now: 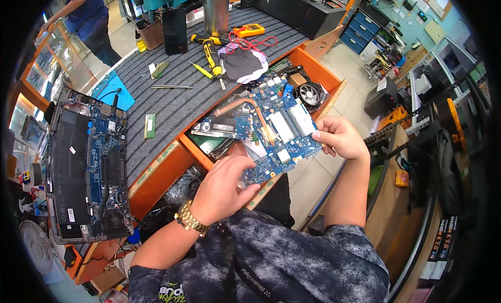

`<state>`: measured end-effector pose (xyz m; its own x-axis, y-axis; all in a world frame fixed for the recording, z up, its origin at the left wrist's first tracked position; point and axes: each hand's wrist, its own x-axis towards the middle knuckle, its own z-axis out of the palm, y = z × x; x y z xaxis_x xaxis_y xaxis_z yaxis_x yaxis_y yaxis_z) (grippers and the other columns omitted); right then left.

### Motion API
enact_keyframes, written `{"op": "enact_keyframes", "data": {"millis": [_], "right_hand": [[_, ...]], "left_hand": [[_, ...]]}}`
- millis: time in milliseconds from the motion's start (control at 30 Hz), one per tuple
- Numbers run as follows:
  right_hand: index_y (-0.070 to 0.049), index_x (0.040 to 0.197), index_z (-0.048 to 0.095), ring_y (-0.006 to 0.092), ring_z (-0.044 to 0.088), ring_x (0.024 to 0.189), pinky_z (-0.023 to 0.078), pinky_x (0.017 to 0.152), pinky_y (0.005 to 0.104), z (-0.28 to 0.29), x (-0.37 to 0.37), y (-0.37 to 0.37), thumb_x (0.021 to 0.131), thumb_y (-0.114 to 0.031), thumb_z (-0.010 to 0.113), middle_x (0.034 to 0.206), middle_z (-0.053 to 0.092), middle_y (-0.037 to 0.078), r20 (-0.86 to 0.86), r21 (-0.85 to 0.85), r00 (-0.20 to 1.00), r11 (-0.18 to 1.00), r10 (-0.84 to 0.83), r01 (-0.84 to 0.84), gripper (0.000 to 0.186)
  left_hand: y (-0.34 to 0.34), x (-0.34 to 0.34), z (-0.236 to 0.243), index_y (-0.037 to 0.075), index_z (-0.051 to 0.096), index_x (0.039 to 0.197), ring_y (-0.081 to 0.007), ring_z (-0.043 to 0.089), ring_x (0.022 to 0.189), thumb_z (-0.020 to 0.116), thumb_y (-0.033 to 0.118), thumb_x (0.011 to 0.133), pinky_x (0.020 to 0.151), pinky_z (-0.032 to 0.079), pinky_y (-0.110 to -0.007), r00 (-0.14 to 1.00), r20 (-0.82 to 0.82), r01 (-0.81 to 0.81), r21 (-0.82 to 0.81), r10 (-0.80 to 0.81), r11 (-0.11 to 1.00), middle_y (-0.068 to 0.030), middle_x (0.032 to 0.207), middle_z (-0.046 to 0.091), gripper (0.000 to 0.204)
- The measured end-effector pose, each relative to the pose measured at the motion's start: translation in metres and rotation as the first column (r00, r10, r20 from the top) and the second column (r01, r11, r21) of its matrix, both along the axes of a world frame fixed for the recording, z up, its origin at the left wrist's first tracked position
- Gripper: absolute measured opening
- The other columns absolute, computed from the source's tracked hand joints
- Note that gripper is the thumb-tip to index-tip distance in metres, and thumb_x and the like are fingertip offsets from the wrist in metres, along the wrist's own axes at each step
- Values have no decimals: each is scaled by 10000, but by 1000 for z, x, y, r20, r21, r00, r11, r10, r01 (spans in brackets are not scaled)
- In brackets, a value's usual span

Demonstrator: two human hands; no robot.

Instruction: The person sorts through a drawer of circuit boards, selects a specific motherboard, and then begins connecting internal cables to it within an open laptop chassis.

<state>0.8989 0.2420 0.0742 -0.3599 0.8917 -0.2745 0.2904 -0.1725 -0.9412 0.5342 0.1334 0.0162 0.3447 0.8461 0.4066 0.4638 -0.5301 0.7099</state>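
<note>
striped bench (177,110) with an open drawer (313,63); over the drawer, the right hand (342,138) clamps a blue circuit board (271,149); whether the left hand (223,191) has a grip i cannot tell; likely steadying it, the next move calls for edge support

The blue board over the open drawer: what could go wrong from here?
The board could slip, as the right hand grips only its edge, and might drop into the drawer. It could also knock against the fan there. The bare left hand might pass static to it.
</note>
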Motion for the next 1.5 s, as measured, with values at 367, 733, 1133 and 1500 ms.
{"op": "enact_keyframes", "data": {"millis": [367, 733, 1133, 1500], "right_hand": [[-18, 1077, 725, 130, 655, 519, 477, 423, 273, -16, -16, -7, 1122, -220, 727, 783, 708, 24, -213, 50, 974, 995, -78, 91, 207], [0, 1166, 658, 190, 681, 596, 499, 444, 316, -61, 73, 115, 1176, -198, 599, 904, 744, 122, -203, 49, 798, 808, -567, 587, 206], [-35, 1285, 571, 286, 800, 793, 634, 554, 394, -65, -27, 176, 1195, -187, 538, 1081, 766, 189, -310, 6, 728, 764, -612, 645, 179], [65, 1487, 504, 447, 780, 1235, 692, 941, 513, -104, -65, 248, 1220, -158, 490, 1436, 681, 315, -336, -366, 774, 832, -536, 417, 347]], "left_hand": [[6, -10, -3, 53, 635, 1369, -403, 717, 1210, 928, 68, 866, 1074, 564, -502, 998, 60, 2, 209, -15, 978, -169, 1311, 758, 582], [45, -26, -38, 74, 780, 1064, -348, 713, 1198, 865, 244, 958, 1161, 482, -520, 957, -238, -127, 176, 167, 976, -112, 1216, 787, 217], [52, -21, -62, 98, 808, 930, -300, 747, 1003, 845, 271, 922, 1124, 493, -519, 947, -226, -197, 158, 230, 968, -64, 927, 772, 177], [55, -16, -54, 86, 803, 878, -323, 725, 875, 863, 251, 882, 992, 503, -474, 931, -274, -204, 156, 241, 966, -74, 845, 773, 176]]}}
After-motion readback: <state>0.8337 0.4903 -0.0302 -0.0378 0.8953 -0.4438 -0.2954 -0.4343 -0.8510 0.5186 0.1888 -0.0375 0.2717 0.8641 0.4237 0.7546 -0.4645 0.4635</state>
